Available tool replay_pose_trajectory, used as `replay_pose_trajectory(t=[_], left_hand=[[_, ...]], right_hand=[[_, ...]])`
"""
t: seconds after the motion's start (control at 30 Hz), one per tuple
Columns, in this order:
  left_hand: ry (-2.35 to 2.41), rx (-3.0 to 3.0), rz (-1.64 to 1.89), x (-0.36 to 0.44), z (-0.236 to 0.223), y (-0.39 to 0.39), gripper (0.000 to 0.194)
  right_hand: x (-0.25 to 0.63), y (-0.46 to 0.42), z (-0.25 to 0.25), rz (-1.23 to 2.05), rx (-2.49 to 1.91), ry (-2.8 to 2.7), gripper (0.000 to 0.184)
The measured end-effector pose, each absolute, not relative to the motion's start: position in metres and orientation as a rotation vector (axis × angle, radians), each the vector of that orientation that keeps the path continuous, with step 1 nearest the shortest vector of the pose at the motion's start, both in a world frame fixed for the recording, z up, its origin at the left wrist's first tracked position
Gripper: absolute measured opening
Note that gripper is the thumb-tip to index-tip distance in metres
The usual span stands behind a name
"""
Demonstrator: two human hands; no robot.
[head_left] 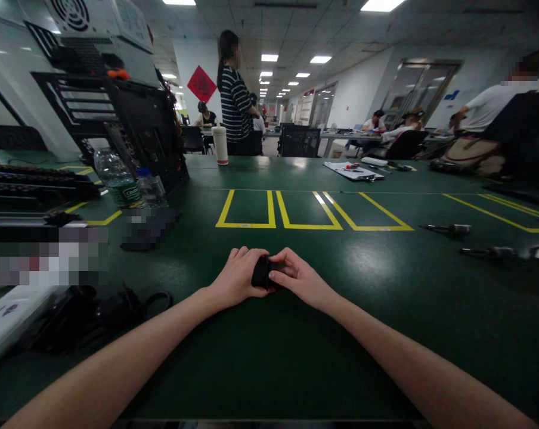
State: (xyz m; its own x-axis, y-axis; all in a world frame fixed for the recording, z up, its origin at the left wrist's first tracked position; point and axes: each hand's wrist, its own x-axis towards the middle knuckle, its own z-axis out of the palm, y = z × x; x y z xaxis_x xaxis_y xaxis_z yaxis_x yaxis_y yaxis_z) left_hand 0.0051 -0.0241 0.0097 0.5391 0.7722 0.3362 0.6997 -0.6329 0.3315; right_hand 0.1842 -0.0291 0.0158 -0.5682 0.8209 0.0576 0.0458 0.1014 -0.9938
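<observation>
A small black block-like part is held between my two hands, just above or on the dark green tabletop; I cannot tell its exact kind. My left hand wraps round it from the left, thumb and fingers closed on its sides. From the right, the thumb and forefinger of my right hand pinch at its right edge. Part of the black piece is hidden behind the fingers. Beyond the hands, yellow tape rectangles are marked on the table.
Left: a power strip, black cables, plastic bottles and a black computer case. Right: two screwdriver-like tools. Farther back stand a white cup and a clipboard. Other people stand or sit beyond the table.
</observation>
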Motion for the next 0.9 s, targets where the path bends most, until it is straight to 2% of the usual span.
replay_pose_trajectory(t=[0.37, 0.6, 0.9], left_hand=[[1.248, 2.622, 0.641, 0.005, 0.014, -0.026, 0.055], [1.237, 2.601, 0.656, 0.005, 0.016, -0.027, 0.053], [1.245, 2.600, 0.647, 0.005, 0.015, -0.026, 0.054]], right_hand=[[0.187, -0.030, 0.016, 1.592, -0.790, -1.740, 0.037], [0.185, -0.029, 0.012, 1.498, -0.856, -1.739, 0.020], [0.187, -0.031, 0.017, 1.562, -0.830, -1.751, 0.033]])
